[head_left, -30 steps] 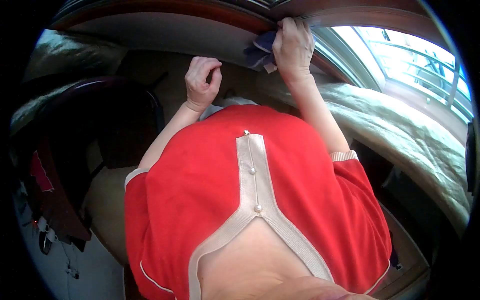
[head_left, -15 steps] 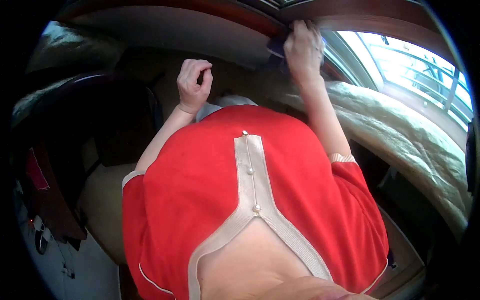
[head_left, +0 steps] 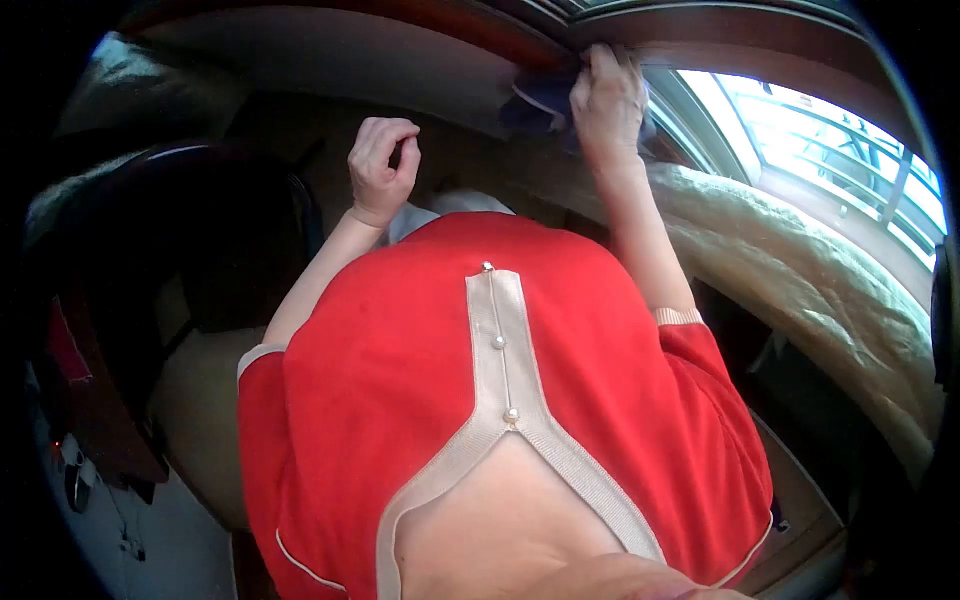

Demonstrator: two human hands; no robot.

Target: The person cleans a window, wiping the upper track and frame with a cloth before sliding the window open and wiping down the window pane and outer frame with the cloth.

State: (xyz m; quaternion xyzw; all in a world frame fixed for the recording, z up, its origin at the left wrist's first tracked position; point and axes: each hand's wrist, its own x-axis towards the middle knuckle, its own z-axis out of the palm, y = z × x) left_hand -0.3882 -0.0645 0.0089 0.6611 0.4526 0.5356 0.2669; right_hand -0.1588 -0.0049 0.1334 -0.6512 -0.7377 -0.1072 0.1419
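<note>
My right hand (head_left: 610, 105) presses up against a reddish-brown wooden frame (head_left: 740, 38) beside the window. Its fingers are closed on a dark blue-purple cloth (head_left: 530, 112), which hangs out on both sides of the hand and shows a pale edge. How the fingers grip the cloth underneath is hidden. In front of my body, my left hand (head_left: 383, 165) is raised with its fingers curled loosely toward the thumb. I see nothing in that hand, and it touches nothing.
A bright window (head_left: 840, 150) with railings outside is at the upper right. Below it runs a pale, shiny curtain-like fabric (head_left: 780, 250). A dark chair-like shape (head_left: 200, 220) stands at the left, with cables (head_left: 130, 530) on the floor lower down.
The cloth has shifted and spreads further left of my right hand, showing its pale edge. My right hand stays at the frame, and my left hand has barely moved.
</note>
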